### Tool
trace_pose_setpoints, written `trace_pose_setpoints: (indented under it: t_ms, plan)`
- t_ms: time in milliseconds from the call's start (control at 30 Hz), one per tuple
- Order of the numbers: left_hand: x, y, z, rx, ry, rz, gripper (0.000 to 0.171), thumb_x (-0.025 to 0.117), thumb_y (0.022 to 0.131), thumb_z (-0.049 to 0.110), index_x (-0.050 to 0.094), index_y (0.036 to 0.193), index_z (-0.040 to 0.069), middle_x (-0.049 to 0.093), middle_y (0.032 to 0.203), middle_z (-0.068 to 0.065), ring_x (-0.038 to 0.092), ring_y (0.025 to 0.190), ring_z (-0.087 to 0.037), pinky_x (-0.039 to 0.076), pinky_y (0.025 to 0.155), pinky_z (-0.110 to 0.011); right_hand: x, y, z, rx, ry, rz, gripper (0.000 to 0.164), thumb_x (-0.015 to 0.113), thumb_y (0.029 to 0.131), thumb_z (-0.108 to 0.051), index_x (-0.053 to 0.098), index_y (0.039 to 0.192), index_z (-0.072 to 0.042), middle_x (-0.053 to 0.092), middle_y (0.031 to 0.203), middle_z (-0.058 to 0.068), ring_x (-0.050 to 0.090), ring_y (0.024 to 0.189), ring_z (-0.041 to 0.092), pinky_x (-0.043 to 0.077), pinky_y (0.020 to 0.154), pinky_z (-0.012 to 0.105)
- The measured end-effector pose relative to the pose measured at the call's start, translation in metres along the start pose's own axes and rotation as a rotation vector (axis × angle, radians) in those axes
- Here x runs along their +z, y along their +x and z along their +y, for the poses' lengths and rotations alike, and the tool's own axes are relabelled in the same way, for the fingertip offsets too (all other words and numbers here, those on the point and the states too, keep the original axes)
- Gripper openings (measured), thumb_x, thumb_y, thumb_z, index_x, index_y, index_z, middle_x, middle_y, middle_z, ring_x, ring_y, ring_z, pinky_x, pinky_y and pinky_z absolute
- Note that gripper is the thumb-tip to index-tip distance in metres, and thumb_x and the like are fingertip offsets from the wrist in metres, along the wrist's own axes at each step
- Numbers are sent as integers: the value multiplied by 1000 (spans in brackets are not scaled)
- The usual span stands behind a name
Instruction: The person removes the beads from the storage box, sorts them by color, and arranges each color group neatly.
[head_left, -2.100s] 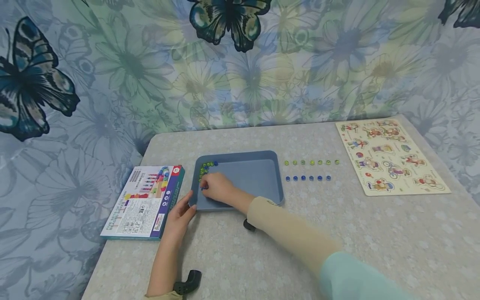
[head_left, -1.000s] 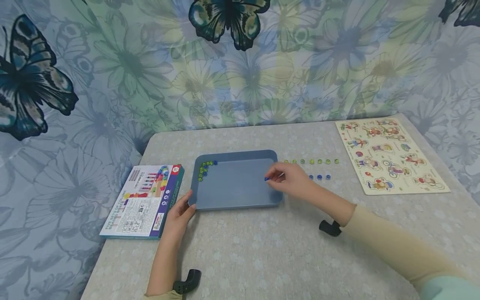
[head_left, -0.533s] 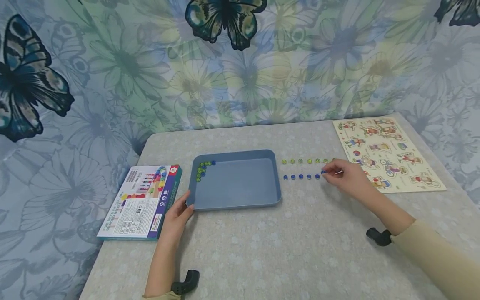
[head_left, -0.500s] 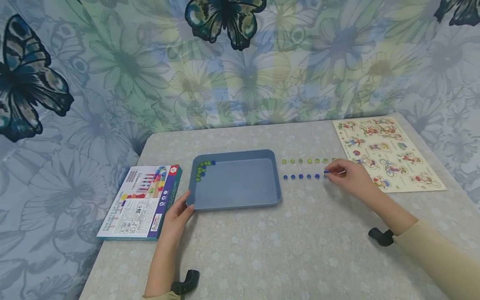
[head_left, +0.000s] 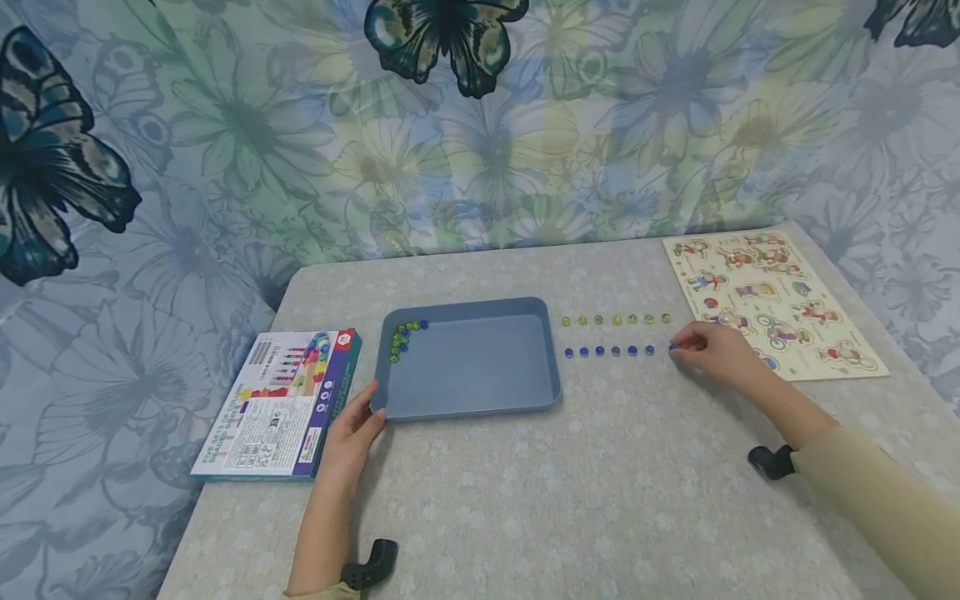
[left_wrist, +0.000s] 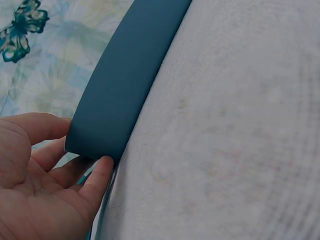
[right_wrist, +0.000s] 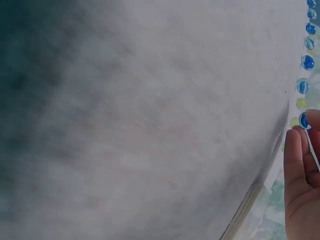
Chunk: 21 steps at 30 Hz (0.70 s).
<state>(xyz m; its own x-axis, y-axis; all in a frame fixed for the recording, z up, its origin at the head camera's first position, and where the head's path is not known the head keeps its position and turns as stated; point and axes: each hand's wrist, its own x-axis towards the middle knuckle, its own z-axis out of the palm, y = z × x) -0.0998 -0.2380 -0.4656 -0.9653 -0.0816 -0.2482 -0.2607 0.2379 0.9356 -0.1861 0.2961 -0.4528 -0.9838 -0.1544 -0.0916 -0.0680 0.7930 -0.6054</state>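
Note:
In the head view my left hand [head_left: 352,433] holds the near left corner of a blue-grey tray [head_left: 472,367], thumb on the near side and fingers on the left wall. The left wrist view shows these fingertips against the tray's wall [left_wrist: 120,85]. Green and blue glass marbles [head_left: 405,337] cluster in the tray's far left corner. To the right of the tray, my right hand [head_left: 716,354] pinches a blue marble [right_wrist: 304,120] at the right end of a row of blue marbles [head_left: 616,351]. Behind it runs a row of green marbles [head_left: 617,319].
A flat box [head_left: 277,404] with printed pictures lies left of the tray, beside my left hand. At the right, a cream picture board [head_left: 780,304] reaches close behind my right hand. A patterned cloth covers the table [head_left: 525,500], with a floral curtain [head_left: 495,167] behind.
My right hand has moved from inside the tray rightward to the end of the blue row, carrying a blue marble. My left hand has stayed at the tray's corner.

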Motion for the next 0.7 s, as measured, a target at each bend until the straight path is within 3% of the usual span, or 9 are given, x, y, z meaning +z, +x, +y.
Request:
trace_pose_setpoints:
  t_ms: [233, 700]
  plan:
    - [0, -2, 2, -6, -4, -10, 50, 49, 97, 21, 35, 145, 22, 23, 153, 3, 18, 140, -18, 23, 111, -39, 7, 11, 0, -13, -34, -20, 15, 66, 85, -17, 65, 95, -6, 62, 84, 4, 55, 77, 19, 46, 66, 29]
    - [0, -1, 1, -2, -2, -9, 50, 49, 98, 22, 35, 145, 23, 23, 153, 2, 19, 140, -19, 24, 111, -39, 8, 13, -5, -17, -62, -37, 13, 66, 85, -14, 65, 95, -6, 60, 82, 4, 52, 76, 20, 44, 66, 31]
